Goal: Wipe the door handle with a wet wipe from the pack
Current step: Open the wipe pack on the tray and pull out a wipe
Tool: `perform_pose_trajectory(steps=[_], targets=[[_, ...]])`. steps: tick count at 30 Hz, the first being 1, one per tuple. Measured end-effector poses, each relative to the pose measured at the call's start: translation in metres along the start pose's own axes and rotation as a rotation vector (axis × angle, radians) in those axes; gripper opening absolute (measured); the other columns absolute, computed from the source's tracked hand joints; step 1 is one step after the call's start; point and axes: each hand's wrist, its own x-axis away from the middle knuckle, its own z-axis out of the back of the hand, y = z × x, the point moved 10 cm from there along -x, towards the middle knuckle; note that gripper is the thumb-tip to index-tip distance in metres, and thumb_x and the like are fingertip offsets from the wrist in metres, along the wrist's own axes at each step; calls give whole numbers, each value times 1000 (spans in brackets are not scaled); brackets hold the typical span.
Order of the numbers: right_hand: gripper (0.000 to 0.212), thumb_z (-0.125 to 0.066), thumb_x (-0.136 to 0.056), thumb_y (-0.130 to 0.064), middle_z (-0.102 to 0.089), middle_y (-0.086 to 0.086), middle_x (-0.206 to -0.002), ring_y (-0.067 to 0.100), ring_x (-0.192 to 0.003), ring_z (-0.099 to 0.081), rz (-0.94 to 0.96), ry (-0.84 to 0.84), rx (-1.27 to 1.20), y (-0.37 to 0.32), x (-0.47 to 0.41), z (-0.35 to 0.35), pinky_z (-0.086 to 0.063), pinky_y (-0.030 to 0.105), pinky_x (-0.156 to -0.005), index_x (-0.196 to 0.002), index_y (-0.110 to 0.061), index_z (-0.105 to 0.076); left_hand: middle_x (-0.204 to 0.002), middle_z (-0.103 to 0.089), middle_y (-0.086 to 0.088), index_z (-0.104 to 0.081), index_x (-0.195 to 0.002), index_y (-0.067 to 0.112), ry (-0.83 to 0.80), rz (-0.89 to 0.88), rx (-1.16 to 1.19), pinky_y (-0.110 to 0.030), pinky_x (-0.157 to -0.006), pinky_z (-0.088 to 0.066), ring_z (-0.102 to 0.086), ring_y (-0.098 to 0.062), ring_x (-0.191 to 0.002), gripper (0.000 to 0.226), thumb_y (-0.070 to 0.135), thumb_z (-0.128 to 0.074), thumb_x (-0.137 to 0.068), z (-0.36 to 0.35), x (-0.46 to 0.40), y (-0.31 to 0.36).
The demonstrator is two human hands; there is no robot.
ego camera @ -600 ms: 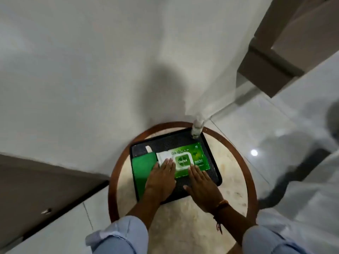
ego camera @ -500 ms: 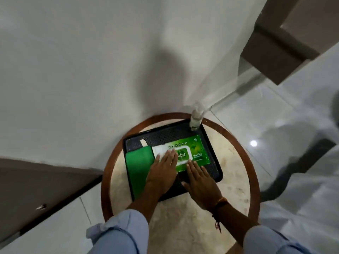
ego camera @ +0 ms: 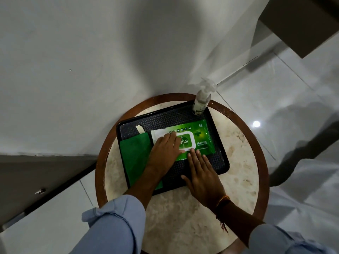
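Unmoved, left hand [ego camera: 165, 153] and right hand [ego camera: 201, 171] seemingly press pack [ego camera: 200, 140].

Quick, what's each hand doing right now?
Left hand: open, flat on the wipes pack, holding nothing.
Right hand: open, fingertips at the pack's near edge, holding nothing.

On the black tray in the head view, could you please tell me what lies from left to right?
Green cloth → left hand → wet wipe pack, with the spray bottle at the tray's far right corner.
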Motion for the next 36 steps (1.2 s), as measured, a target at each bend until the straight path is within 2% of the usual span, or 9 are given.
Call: perform_pose_trajectory(steps=[3,7,15,18,21,24,27,31,36], targets=[[75,-37,-108,-52,-31,26,-165,39,-155,-30,1,18,7,-1,-1,0,-38,54,-123,-154,7,-34,-130,-68,-16,-56,-133,6,21,-10,15,-42,-89,-55,-62,-32,-117,36,28,-45,-108,10,-12,-1],[76,-39,-107,-52,-30,26,-166,38,-155,-28,1,34,1,-1,-1,0,-35,53,-124,-156,7,-31,-107,-74,-13,-69,-113,6,57,-162,-107,-36,-69,-61,-71,-26,-97,59,61,-58,-95,20,-18,11],[77,-36,-107,-53,-33,28,-164,40,-154,-30,-9,26,18,-1,-2,-2,-38,54,-123,-153,8,-35,-118,-69,-27,-61,-121,-5,41,-200,-80,-43,-83,-62,-67,-36,-105,49,38,-43,-107,8,-9,17],[78,-36,-107,-54,-30,28,-165,40,-155,-27,-7,38,19,-1,-2,-2,-34,53,-125,-154,8,-32,-89,-74,-20,-67,-104,2,207,-15,224,-41,-60,-60,-70,-33,-78,18,17,-58,-99,36,-16,-8],[78,-33,-107,-54,-28,28,-166,40,-156,-26,-2,28,19,-1,-2,-3,-34,54,-125,-155,8,-31,-109,-71,-19,-60,-124,6,295,395,709,-39,-72,-54,-68,-30,-93,26,24,-52,-108,37,-17,-63],[78,-32,-107,-55,-28,27,-166,39,-156,-26,-4,17,12,0,-2,-4,-34,54,-125,-155,8,-31,-119,-56,-8,-54,-119,8,376,532,757,-35,-72,-48,-53,-12,-88,16,5,-51,-104,31,-5,-82],[78,-35,-107,-54,-29,28,-165,40,-155,-27,4,33,8,-1,-1,-4,-34,54,-125,-154,8,-32,-107,-48,9,-59,-108,6,292,394,746,-33,-72,-51,-50,4,-84,21,8,-40,-99,25,1,-63],[77,-31,-108,-54,-31,28,-164,40,-155,-29,16,38,18,-1,-1,-3,-36,54,-124,-154,8,-34,-138,-45,-15,-67,-124,9,190,176,675,-34,-92,-60,-56,-26,-116,41,-2,-62,-85,20,3,-36],[77,-32,-107,-54,-32,28,-164,40,-154,-31,32,45,26,1,-1,-3,-36,54,-124,-154,8,-35,-142,-42,-17,-59,-122,10,130,54,660,-43,-91,-64,-57,-33,-120,50,-12,-68,-78,24,7,-26]])
